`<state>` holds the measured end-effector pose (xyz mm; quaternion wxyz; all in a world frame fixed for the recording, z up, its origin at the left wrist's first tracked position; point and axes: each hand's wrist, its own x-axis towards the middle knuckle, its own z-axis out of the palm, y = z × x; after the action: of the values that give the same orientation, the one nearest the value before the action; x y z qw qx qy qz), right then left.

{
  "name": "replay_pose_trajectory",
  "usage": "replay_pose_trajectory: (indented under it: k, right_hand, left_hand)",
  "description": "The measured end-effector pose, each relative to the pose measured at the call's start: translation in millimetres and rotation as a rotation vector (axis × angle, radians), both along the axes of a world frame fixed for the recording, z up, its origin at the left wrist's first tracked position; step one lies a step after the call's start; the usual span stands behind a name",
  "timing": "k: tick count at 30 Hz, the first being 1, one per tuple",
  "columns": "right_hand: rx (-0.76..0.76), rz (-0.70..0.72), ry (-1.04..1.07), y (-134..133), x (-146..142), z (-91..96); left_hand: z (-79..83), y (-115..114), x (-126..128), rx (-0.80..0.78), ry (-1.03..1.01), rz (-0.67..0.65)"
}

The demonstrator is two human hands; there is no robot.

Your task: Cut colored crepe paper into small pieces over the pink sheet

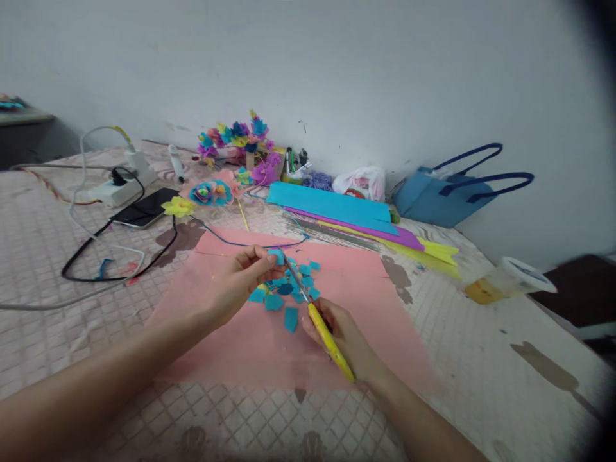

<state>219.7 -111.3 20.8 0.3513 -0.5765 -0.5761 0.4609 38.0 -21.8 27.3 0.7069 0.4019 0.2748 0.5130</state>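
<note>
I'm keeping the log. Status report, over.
Left hand: pinching small blue piece. Right hand: on yellow-handled scissors, blades at piece. Blue scraps beneath, on pink sheet; nothing visibly blocking.

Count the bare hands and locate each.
2: the left hand pinches a small blue paper piece; the right hand holds long yellow-handled metal scissors. Both are above the flat pink sheet; no others show.

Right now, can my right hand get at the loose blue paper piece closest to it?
Probably yes: the blue paper piece lies uncovered beside the right hand on the pink paper, though the yellow-handled scissors it holds may hinder a grip.
</note>
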Motion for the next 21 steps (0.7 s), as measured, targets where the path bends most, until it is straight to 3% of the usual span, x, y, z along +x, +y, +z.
replay_pose_trajectory:
  k: [21]
  right_hand:
    - [-0.015, 0.019, 0.008, 1.2, 4.1, 0.2]
  left_hand:
    - [6.3, 8.2, -5.9, 0.011, 0.067, -0.065]
